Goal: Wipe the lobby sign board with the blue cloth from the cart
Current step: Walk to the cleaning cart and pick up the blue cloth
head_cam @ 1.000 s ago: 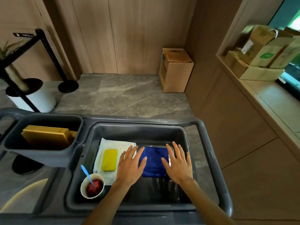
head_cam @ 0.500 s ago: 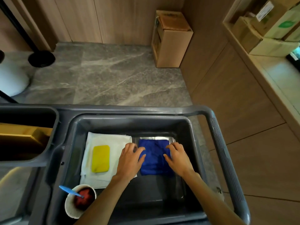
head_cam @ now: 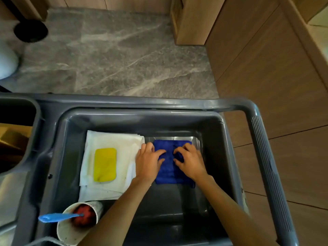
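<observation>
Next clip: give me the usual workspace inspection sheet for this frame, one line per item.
Surface: grey cart tub, floor partly bare.
Job's things: blue cloth flat in the tub; sign board not in view.
Clutter: yellow sponge on white cloths; paper cup with blue spoon.
Grippers: left hand and right hand on the blue cloth, fingers curled into it; not lifted.
Cables: nothing seen.
Surroundings: grey stone floor, cardboard box, wood panelling.
</observation>
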